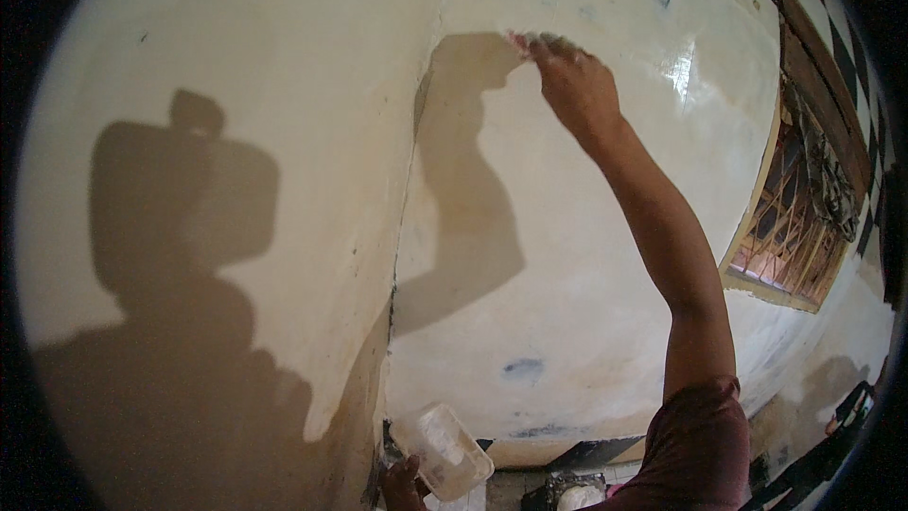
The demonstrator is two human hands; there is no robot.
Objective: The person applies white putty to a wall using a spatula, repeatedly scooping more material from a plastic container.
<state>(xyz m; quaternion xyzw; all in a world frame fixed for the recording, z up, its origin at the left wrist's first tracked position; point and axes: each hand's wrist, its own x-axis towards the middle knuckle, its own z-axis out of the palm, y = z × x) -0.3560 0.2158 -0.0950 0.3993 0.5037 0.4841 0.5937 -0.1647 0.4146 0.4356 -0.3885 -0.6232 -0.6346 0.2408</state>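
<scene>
My right hand [575, 81] is raised high against the pale, patchy wall [586, 190], its arm stretched out. Its fingers are closed round a small reddish thing [517, 44] pressed near the wall, too blurred for me to name. Whitish smears show on the fingers. Low down, my left hand [404, 485] grips the side of a translucent plastic tub [454, 454], which is tilted and has something white inside. The tub is near the foot of the dark corner seam between two walls.
A plain cream wall [312, 57] on the left carries my shadow. At the right, a window opening [794, 213] has bars and a wooden frame. Black and white checks run along the wall's edge. Another person's dark-clad limb [813, 459] shows at lower right; assorted items [567, 490] lie below.
</scene>
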